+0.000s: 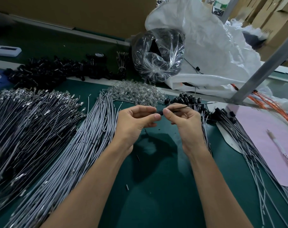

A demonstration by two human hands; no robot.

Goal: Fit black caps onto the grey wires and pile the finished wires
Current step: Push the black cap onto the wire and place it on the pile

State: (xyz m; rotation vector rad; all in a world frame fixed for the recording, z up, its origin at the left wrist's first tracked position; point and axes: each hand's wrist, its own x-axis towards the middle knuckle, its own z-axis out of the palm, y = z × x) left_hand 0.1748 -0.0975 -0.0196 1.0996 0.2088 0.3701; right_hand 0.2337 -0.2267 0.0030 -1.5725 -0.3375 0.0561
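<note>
Frame centre, above green table [156,186]: left hand [136,120] pinches small glossy black cap [159,112]; right hand [184,122] pinches thin wire [196,104] slanting upper right. Capped wires [238,137] piled at right.

A factory assembly station is shown: a green-matted bench [156,186] is spread with grey wires [84,145] in long loose bundles, a heap of black caps [46,69] along the back, a mound of small clear parts [135,92] and a pile of capped wires [248,145] at the right. Stock is kept in bulk, with a clear bag [158,55] stuffed with black parts and a large white sack [214,46] set beside a metal post [263,66]. Stacked cardboard boxes [271,15] are seen behind, as in a packing area.
</note>
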